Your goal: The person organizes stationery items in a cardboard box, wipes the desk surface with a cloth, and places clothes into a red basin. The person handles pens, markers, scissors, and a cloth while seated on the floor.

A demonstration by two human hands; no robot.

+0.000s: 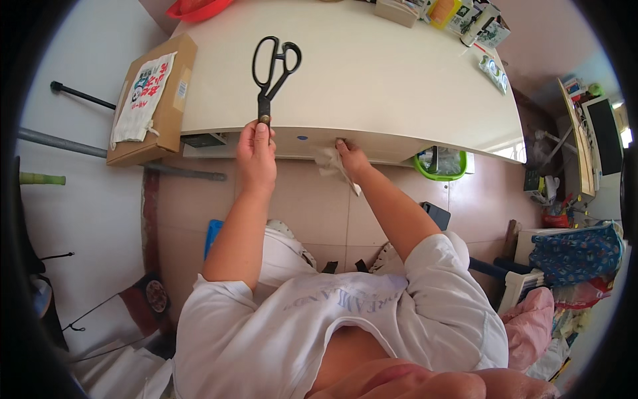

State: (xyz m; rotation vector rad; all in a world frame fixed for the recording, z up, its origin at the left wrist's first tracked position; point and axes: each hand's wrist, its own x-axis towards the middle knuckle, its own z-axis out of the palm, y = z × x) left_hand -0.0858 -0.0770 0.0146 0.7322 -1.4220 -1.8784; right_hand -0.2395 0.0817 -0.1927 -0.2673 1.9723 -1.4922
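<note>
My left hand (257, 154) is closed around the blade end of a pair of large black-handled scissors (265, 99). Their two handle loops point up, away from me, over the white tabletop (349, 80); the blades are mostly hidden in the hand. Just below the table's front edge, my right hand (354, 158) holds a thin whitish cloth or tissue (330, 161), which hangs down and looks blurred.
A cardboard box (167, 99) with a printed white cloth bag (144, 97) stands at the left. A red basin (197, 9), bottles and boxes line the far side. A green basket (441, 172) sits under the table at right. A grey pipe (75, 143) reaches in from the left.
</note>
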